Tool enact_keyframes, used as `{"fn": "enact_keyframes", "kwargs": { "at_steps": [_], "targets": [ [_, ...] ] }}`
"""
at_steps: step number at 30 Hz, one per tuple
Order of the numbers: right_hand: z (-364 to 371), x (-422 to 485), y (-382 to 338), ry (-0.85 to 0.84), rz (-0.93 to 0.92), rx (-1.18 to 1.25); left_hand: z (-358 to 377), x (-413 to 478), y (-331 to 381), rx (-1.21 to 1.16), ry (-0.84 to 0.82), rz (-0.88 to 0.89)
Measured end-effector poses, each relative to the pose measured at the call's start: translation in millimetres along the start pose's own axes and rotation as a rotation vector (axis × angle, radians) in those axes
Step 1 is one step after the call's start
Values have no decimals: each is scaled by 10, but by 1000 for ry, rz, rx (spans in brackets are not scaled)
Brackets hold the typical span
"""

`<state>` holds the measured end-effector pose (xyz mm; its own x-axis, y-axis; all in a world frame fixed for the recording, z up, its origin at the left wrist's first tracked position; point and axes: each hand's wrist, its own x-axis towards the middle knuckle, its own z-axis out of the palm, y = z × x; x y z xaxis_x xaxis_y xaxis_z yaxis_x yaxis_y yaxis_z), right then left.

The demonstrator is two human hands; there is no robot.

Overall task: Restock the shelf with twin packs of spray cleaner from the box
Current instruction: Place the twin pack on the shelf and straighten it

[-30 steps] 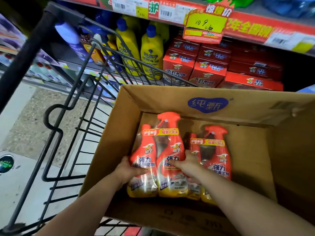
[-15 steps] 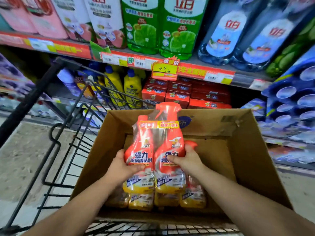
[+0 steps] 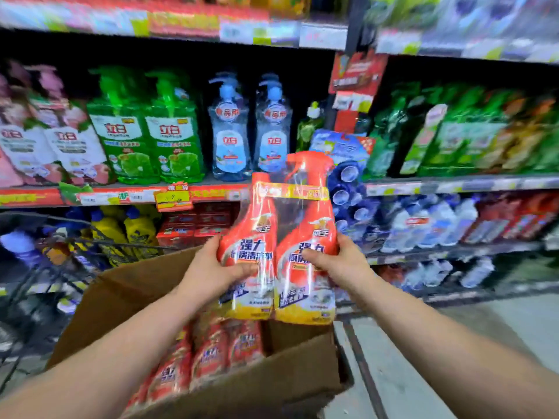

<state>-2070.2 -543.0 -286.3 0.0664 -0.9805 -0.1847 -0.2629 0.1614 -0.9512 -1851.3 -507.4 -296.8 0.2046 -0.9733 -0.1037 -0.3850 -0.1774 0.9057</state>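
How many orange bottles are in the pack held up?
2: the left bottle gripped by the left hand, the right bottle by the right hand. Blurred packs lie in the box.

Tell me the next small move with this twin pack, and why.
Probably carry it forward to the shelf, held upright. The left hand and right hand grip the twin pack, already clear above the box; which slot is too blurred to tell.

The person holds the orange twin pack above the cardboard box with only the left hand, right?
Not quite: in the head view both the left hand and the right hand grip the twin pack above the cardboard box.
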Motion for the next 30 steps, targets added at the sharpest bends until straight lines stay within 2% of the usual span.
{"fn": "enact_keyframes", "kwargs": {
  "at_steps": [7,16,23,30],
  "targets": [
    [-1524,-835,161,222,-20,90,1174,-538,910,19,-148,148],
    [-3065,-1661,399,455,-38,98,2533,-1079,1799,20,-297,306],
    [-3888,-1844,553,570,-39,128,3319,-1184,2354,20,-407,370],
    [-4845,-1684,602,725,-36,111,4280,-910,2988,3,-538,477]
  ]
}}
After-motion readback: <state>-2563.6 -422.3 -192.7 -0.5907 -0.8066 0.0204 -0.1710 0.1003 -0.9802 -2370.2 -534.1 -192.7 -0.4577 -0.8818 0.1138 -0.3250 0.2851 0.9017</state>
